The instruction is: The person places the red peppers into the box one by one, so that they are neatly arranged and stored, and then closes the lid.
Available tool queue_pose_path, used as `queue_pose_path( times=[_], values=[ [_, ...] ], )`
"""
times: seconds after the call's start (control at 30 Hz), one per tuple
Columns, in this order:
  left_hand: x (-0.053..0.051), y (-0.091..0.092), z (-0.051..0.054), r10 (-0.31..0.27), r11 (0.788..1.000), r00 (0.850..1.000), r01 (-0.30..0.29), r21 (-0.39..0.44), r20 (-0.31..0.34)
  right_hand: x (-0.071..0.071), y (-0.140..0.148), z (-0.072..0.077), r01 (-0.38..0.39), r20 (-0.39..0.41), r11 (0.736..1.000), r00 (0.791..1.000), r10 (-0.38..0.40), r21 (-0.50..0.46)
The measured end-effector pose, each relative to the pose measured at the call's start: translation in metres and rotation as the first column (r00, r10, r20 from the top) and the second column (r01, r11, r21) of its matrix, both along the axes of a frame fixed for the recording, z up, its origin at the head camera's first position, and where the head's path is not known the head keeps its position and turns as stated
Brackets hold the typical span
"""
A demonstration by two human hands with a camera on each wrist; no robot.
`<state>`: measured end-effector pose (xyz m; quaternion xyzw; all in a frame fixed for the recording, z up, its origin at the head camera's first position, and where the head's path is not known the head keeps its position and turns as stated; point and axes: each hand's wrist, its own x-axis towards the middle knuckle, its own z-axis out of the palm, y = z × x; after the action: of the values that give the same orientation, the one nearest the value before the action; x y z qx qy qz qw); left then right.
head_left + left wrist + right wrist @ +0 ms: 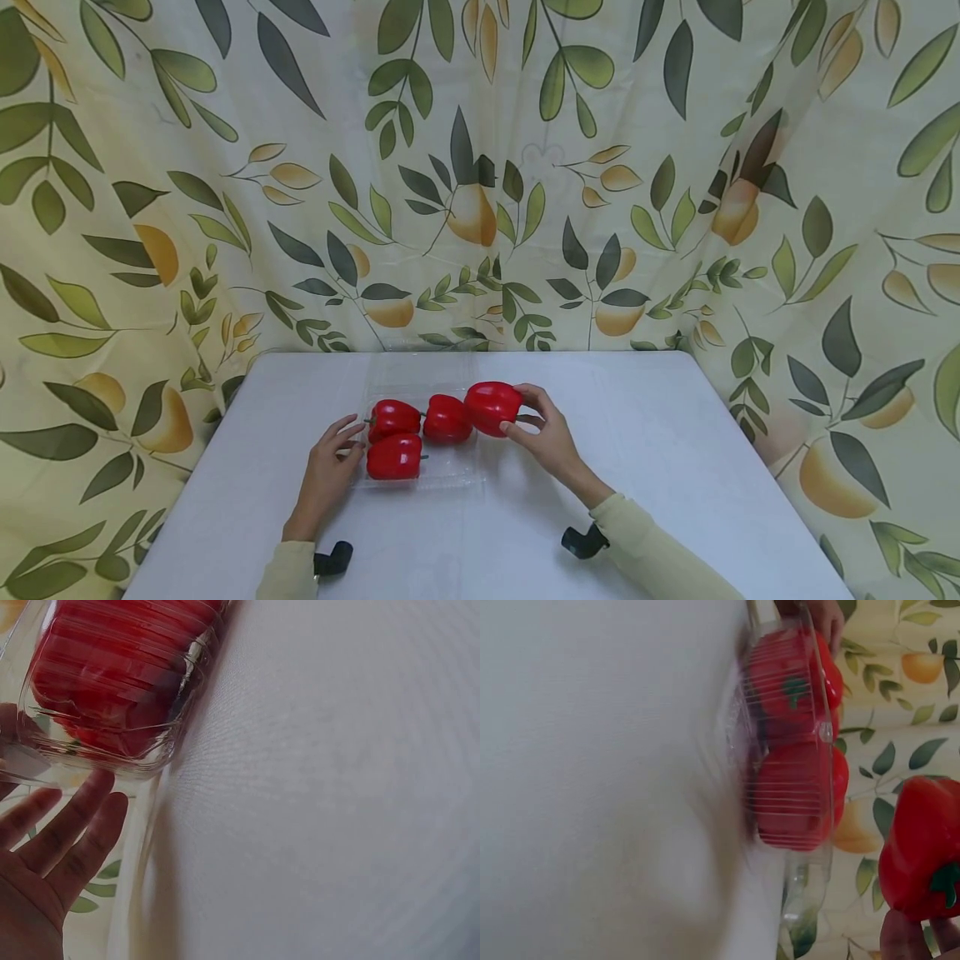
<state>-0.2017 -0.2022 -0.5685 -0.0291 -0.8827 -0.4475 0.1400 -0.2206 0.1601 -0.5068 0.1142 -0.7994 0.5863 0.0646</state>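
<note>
In the head view, a clear plastic container (453,467) lies on the table with three red bell peppers inside. Two peppers (394,418) (393,457) sit at its left, and another pepper (447,419) at its right. My right hand (551,435) holds a fourth red bell pepper (492,407) between thumb and fingers, raised above the container's right edge; its green stem (946,880) shows in the right wrist view. At the container's left side is my left hand (327,468). Its fingers (94,836) are fairly straight, with tips against the ribbed plastic wall (112,742).
A white table (615,417) carries the container. Behind it hangs a leaf-and-fruit patterned curtain (480,275). Black wrist mounts (585,542) stick out near both sleeves. The container's transparent lid area (420,362) seems to extend toward the table's back edge.
</note>
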Motion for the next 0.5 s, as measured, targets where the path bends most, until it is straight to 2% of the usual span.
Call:
queue_pose_path(
  times=[0.17, 0.33, 0.5],
  values=[
    [0.0, -0.001, 0.0, -0.005, 1.0, 1.0, 0.005, 0.003, 0.003, 0.001, -0.003, 0.004, -0.032, -0.008, 0.999, 0.999, 0.032, 0.041],
    [0.0, -0.001, -0.001, -0.003, 1.0, 1.0, 0.003, 0.0, 0.007, 0.0, -0.007, 0.009, -0.096, 0.041, 0.988, 0.995, 0.092, 0.119],
    [0.0, -0.001, -0.001, -0.01, 1.0, 1.0, 0.01, 0.004, 0.016, 0.012, -0.014, 0.032, -0.184, 0.087, 0.973, 0.981, 0.173, 0.139]
  ],
)
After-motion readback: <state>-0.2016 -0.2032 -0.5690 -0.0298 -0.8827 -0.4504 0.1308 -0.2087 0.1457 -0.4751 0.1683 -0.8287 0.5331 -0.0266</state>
